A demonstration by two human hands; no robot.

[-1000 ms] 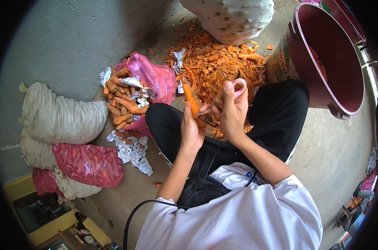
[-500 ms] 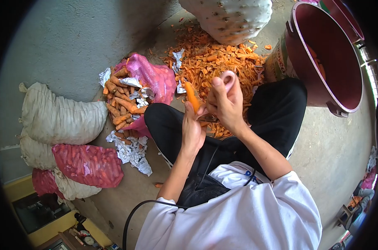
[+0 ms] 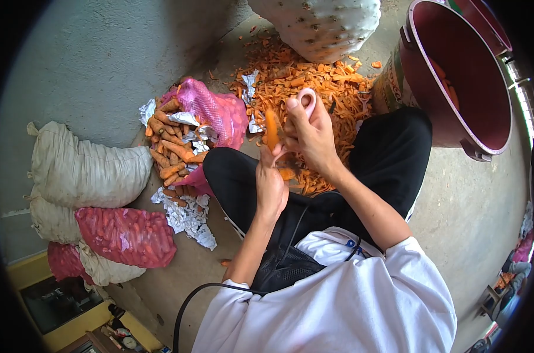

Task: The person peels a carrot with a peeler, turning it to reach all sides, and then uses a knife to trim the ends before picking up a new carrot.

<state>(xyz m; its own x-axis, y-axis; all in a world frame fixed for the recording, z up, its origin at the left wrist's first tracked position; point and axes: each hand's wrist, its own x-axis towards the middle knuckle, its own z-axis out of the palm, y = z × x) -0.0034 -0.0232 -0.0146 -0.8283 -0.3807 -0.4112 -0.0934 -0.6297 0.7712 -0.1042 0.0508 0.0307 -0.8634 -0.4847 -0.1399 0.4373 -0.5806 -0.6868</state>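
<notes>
My left hand [image 3: 270, 183] is closed round the lower part of an orange carrot [image 3: 271, 126], which points away from me. Just right of it, my right hand [image 3: 311, 134] grips a pale pink tool [image 3: 307, 99] with a looped handle; its working end is hidden near the carrot. Beneath and beyond both hands lies a heap of orange peelings [image 3: 314, 79] on the floor. Unpeeled carrots [image 3: 172, 144] spill from a pink mesh bag [image 3: 211, 112] left of my knee.
A deep red tub [image 3: 467, 76] with several carrots inside stands at the right. White sacks [image 3: 90, 165] and a full red mesh bag [image 3: 126, 236] lie at the left. Crumpled paper [image 3: 190, 217] is near my left knee, and a bulging white sack [image 3: 326, 26] stands ahead.
My right hand has shifted slightly left and away from me with the pink tool. The carrot in my left hand has turned a little more upright.
</notes>
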